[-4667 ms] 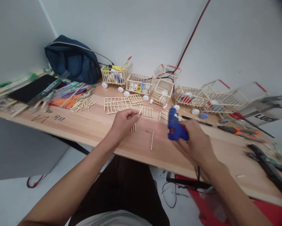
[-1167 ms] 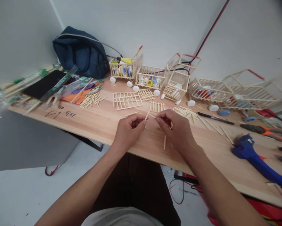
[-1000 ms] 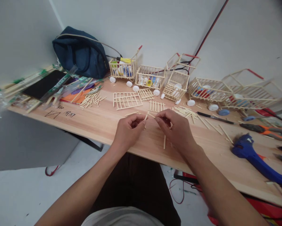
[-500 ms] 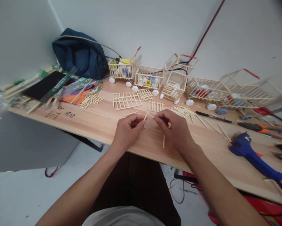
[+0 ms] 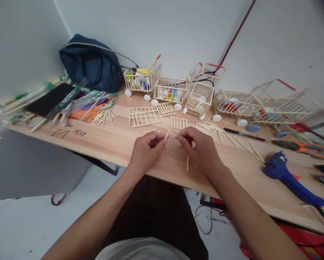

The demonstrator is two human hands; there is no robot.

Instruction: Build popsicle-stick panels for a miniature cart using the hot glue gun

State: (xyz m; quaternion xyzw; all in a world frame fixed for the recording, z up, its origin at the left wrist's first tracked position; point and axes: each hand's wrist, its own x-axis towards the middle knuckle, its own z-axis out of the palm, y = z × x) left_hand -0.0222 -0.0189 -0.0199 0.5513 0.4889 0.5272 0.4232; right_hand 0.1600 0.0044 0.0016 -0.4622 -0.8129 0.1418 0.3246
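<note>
My left hand [image 5: 150, 148] pinches a short wooden stick [image 5: 166, 135] that points up and away. Between the thumb and finger of my right hand [image 5: 197, 144] is a second short stick [image 5: 172, 133], slanting toward the first. Their ends meet or nearly meet; I cannot tell whether they are joined. Another stick [image 5: 188, 163] shows below my right hand, its upper end hidden. Just beyond my hands lie a small slatted stick panel [image 5: 178, 122], a larger grid panel [image 5: 145, 116] and a third panel [image 5: 165, 108].
Several stick-built carts [image 5: 170, 89] with white wheels line the wall. A blue glue gun [image 5: 292, 178], orange-handled pliers [image 5: 305, 147] and a black marker [image 5: 243, 134] lie at right. Loose sticks [image 5: 105, 115] and a blue bag [image 5: 93, 65] are at left.
Both hands keep almost the same pose, with the two sticks still pinched end to end. The whole view has shifted very slightly.
</note>
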